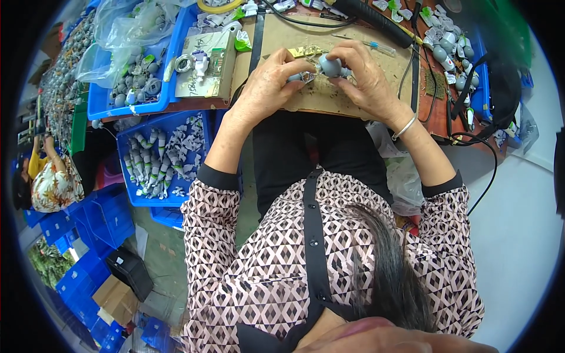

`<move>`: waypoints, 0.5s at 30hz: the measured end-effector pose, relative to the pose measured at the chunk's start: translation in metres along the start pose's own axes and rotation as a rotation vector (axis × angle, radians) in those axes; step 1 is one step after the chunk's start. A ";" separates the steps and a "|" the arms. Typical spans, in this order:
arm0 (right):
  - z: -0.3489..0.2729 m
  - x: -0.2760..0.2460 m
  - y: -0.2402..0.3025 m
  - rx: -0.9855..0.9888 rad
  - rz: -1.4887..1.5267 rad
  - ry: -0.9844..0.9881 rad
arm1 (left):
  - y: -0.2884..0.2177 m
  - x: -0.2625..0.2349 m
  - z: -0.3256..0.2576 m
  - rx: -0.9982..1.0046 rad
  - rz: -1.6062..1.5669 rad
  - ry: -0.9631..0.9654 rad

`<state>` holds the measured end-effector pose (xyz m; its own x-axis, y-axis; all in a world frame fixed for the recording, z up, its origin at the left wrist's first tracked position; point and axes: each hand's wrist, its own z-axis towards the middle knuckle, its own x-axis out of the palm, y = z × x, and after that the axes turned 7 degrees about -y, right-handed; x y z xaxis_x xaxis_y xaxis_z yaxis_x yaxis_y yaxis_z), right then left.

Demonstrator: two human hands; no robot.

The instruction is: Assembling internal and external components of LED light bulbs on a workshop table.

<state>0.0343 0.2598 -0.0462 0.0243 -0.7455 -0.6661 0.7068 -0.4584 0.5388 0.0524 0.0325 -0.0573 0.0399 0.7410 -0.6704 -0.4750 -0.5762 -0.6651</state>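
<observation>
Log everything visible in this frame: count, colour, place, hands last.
Smooth ball-shaped part: one, grey, in right hand
Small part: one, partly hidden, in left hand
Flat work mat: one, tan, beneath hands
Open plastic trays: three near table, blue, left, lower left, right, holding many grey-and-white parts
Flat-topped metal block: one, silver, left of mat
Ring-shaped roll: one, yellow, top
Thick tool handle: one, black, upper right
Stacked plastic bins: several, blue, lower left
Cardboard box: one, brown, floor
Co-worker: one, floral top, far left
Bracelet: one, silver, right wrist
Hands: two, bare, above mat
</observation>
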 end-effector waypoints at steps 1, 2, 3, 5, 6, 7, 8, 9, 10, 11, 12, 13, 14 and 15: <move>0.000 0.001 0.001 -0.009 0.001 -0.003 | 0.000 0.001 -0.001 -0.003 -0.006 -0.004; 0.000 0.002 0.001 -0.017 0.003 -0.007 | 0.001 0.001 -0.001 -0.005 -0.012 -0.008; 0.002 0.002 0.002 -0.016 0.001 -0.011 | 0.001 0.002 -0.001 -0.002 -0.011 -0.005; 0.004 0.002 0.003 -0.065 -0.056 -0.055 | 0.003 0.003 -0.001 -0.018 -0.048 -0.006; 0.005 0.000 0.002 -0.061 -0.058 -0.062 | 0.004 0.004 -0.001 -0.012 -0.046 0.000; 0.006 -0.001 0.001 0.015 0.003 -0.011 | 0.006 0.006 -0.003 -0.041 -0.078 -0.007; 0.006 -0.003 -0.001 0.090 0.065 0.040 | 0.007 0.006 -0.003 -0.070 -0.109 -0.014; 0.006 -0.003 -0.006 0.097 0.062 0.030 | 0.007 0.006 -0.003 -0.062 -0.109 -0.004; 0.007 -0.004 -0.011 0.105 0.079 0.138 | 0.006 0.005 -0.003 -0.075 -0.139 -0.011; 0.009 -0.005 -0.015 0.112 0.096 0.246 | 0.005 0.005 -0.003 -0.090 -0.169 -0.018; 0.010 -0.006 -0.020 0.121 0.093 0.237 | 0.004 0.004 -0.002 -0.082 -0.170 -0.007; 0.015 -0.006 -0.020 0.165 0.143 0.304 | 0.004 0.003 -0.003 -0.116 -0.194 -0.012; 0.019 -0.006 -0.018 0.208 0.194 0.372 | 0.004 0.003 -0.004 -0.149 -0.217 -0.018; 0.024 -0.011 -0.014 0.411 0.262 0.528 | 0.004 0.004 -0.005 -0.149 -0.217 -0.013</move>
<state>0.0069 0.2632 -0.0341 0.5691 -0.5696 -0.5930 0.3100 -0.5193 0.7964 0.0554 0.0312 -0.0644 0.1146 0.8565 -0.5032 -0.3219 -0.4472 -0.8345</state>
